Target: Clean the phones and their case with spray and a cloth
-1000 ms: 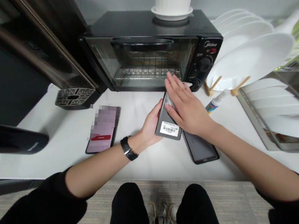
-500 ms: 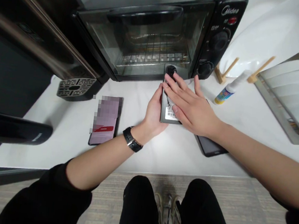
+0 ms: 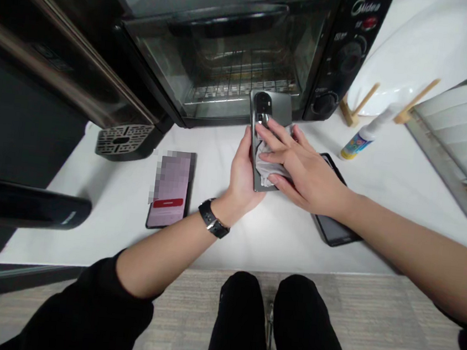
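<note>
My left hand [image 3: 242, 173] grips a grey phone [image 3: 282, 109] from below and along its left edge, with the phone's back and dark camera block facing up. On that back, my right hand [image 3: 306, 171] presses a crumpled light-grey cloth [image 3: 265, 170], its fingers bent over it. The phone's lower right part is hidden beneath the cloth and fingers. Under my right wrist lies a dark-screened device [image 3: 334, 231], partly covered. Left of my left hand, another phone [image 3: 168, 212] lies screen up, lit, with a red bar.
A black toaster oven [image 3: 218, 120] stands just beyond my hands. To the right are a spray bottle [image 3: 357, 143], a wooden stand [image 3: 350, 114] and a rack [image 3: 446, 169] of white dishes. A dark machine with a drip tray [image 3: 124, 141] stands left on the white counter [image 3: 209, 250].
My right hand has slid down the phone, uncovering its camera block and top; the grey cloth shows more, now over the white barcode label. The view has shifted slightly.
</note>
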The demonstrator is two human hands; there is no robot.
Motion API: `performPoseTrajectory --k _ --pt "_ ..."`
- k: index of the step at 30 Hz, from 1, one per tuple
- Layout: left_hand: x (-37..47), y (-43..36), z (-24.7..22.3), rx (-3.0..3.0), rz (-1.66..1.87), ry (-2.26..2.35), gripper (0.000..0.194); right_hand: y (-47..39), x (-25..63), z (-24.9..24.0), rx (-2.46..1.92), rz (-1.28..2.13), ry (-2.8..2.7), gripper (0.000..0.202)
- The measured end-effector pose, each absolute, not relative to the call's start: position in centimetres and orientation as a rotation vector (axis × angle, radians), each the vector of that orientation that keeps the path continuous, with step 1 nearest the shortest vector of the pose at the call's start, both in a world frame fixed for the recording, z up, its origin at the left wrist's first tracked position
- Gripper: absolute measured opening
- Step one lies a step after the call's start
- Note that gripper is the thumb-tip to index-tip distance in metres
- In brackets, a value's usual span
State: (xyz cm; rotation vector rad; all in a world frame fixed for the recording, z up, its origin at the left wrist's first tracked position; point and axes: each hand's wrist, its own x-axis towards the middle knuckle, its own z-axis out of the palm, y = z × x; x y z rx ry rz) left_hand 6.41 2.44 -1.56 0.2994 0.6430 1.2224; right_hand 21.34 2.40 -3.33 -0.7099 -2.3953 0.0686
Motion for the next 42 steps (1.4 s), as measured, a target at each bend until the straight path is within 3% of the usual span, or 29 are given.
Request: performPoseTrajectory --k 5,14,21,29,35,42 --pt "6.5 3.1 -2.4 0.200 1.246 0.603 0.047 3.3 22.0 -3.1 -0.883 -0.089 -2.313 0.042" --pt "6.9 2.8 -2.2 0.249 1.185 0.653 0.045 4.4 22.0 -3.1 -1.058 0.137 -2.287 0.076" --pt "5.9 3.7 -2.8 0.284 1.217 0.659 0.059 3.2 22.5 -3.4 -0.601 0.164 -2.458 0.056" --pt "6.6 3.2 -2.3 0.422 1.213 0.653 0.039 4.3 23.1 -3.2 -1.051 0.076 -2.340 0.082" --pt "6.8 2.7 -2.4 0.508 1.144 0.660 0.042 4.4 23.5 -3.0 -1.089 0.079 -2.219 0.078" --pt "5.7 3.1 -2.3 0.400 1.112 0.717 0.055 2.6 21.9 -3.4 -0.559 0.067 -2.510 0.071"
